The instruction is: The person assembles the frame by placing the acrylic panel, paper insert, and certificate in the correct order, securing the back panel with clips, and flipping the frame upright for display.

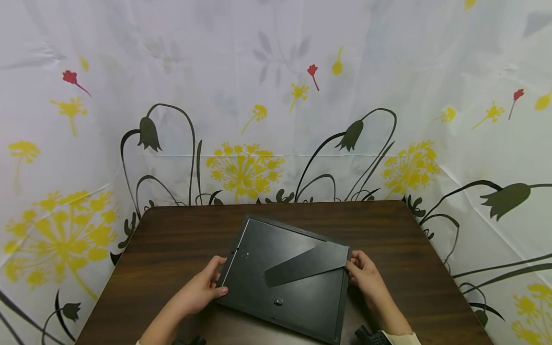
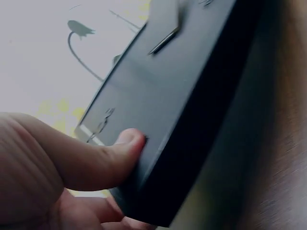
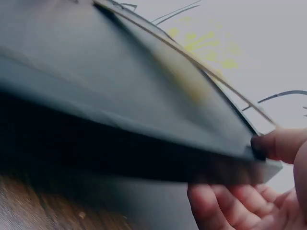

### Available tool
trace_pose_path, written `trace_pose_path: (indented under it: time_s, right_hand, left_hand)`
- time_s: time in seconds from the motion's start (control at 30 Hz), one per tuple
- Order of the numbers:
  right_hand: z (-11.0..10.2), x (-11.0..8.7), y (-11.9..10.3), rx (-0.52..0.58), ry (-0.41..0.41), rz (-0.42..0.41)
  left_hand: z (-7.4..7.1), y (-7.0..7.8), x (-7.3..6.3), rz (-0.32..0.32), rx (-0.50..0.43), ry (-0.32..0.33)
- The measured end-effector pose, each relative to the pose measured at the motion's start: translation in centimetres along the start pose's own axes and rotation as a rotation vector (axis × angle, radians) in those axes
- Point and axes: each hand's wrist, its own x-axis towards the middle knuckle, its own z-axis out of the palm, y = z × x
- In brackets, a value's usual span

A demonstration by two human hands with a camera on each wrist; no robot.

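Picture frame [image 1: 297,297], back uppermost: left hand [image 1: 200,287] and right hand [image 1: 364,274] grip opposite edges, though uneven lifting could make it slip.

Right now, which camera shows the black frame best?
The head view: it shows nearly the whole back of the black frame, with its flap, between the left hand and right hand. The left wrist view shows only part, cut off; the right wrist view, a blurred, slanting part.

The frame [image 1: 304,297] hogs the middle of the tabletop [image 1: 172,235], hands [image 1: 197,290] [image 1: 366,277] blocking both side edges. Decent room further out either side, but the curtain [image 1: 233,62] walls off the back.
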Motion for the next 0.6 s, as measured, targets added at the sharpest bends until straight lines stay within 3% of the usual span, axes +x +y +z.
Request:
trace_pose_path:
  time_s: [0.23, 0.33, 0.5, 0.6]
  right_hand:
    - [-1.3, -0.2, 1.2, -0.016, -0.163, -0.034]
    - [-2.0, -0.4, 1.4, -0.02, -0.301, -0.047]
    - [-3.0, -0.7, 1.4, -0.015, -0.582, -0.078]
    - [-3.4, -1.1, 1.4, -0.042, -0.676, -0.1]
  left_hand:
    - [-1.8, -0.4, -0.6, 0.049, 0.051, -0.07]
    - [-2.3, -0.5, -0.9, 0.065, 0.055, -0.091]
    - [-2.7, -0.8, -1.3, 0.106, 0.046, -0.058]
    - [-2.6, -0.9, -1.4, 0.152, 0.033, -0.044]
